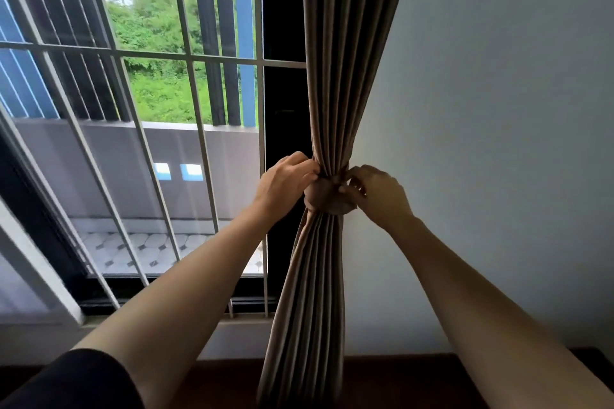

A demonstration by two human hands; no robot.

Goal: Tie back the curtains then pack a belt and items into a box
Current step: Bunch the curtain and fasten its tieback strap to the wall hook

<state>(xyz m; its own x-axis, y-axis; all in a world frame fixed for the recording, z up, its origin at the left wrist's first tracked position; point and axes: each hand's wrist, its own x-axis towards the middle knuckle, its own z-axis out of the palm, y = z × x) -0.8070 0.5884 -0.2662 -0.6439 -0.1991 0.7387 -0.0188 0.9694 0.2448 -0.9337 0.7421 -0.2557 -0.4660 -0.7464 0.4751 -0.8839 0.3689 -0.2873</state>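
A brown pleated curtain (345, 53) hangs gathered at the right edge of the window, against the white wall. A tieback band (327, 199) of the same brown cloth wraps its narrow waist. My left hand (284, 183) grips the band and the curtain from the left side. My right hand (378, 192) pinches the band's end at the right side with fingertips. Below the band the pleats fan out down to the floor edge. No belt or box is in view.
A window with white metal bars (196, 109) fills the left half, with a balcony and trees behind it. A plain white wall (498, 109) stands to the right. A dark wooden surface (382, 382) runs along the bottom.
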